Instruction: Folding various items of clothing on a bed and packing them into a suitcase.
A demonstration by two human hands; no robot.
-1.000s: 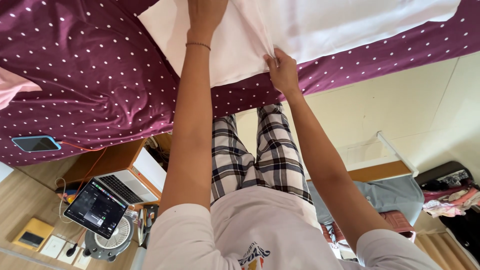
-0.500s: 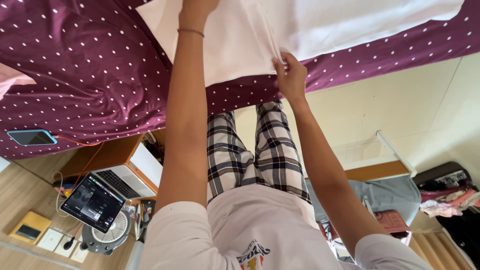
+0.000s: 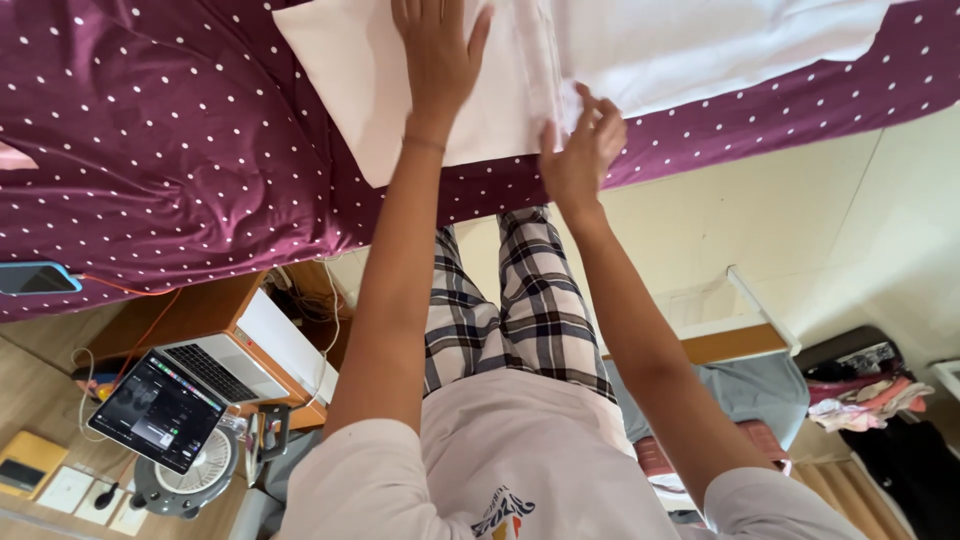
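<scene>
— What has changed since half a second ago?

— The left hand [image 3: 440,55] was mostly out of the top of the view before; now it shows whole, lying flat with fingers spread on the white garment [image 3: 420,100]. The right hand [image 3: 583,150] has slid a little down along the placket toward the hem edge.

— And how is the right hand set?

— Fingers bent, tips drawn together on the cloth's edge fold, just right of the left wrist. It looks like a pinch on the fabric, though the thumb is hidden behind the fingers, so I can't swear to it.

— Where does the garment lie?

— Spread on the purple dotted bedspread [image 3: 170,150], under both hands. Its long axis runs across the view, from a corner left of the left hand to well past the right hand. The placket runs away from the person, between the two hands.

— Anything else nearby?

— A phone [image 3: 35,278] on the bedspread far left of the left arm, and a laptop [image 3: 160,410] and small fan [image 3: 190,475] on the floor beneath it.
</scene>
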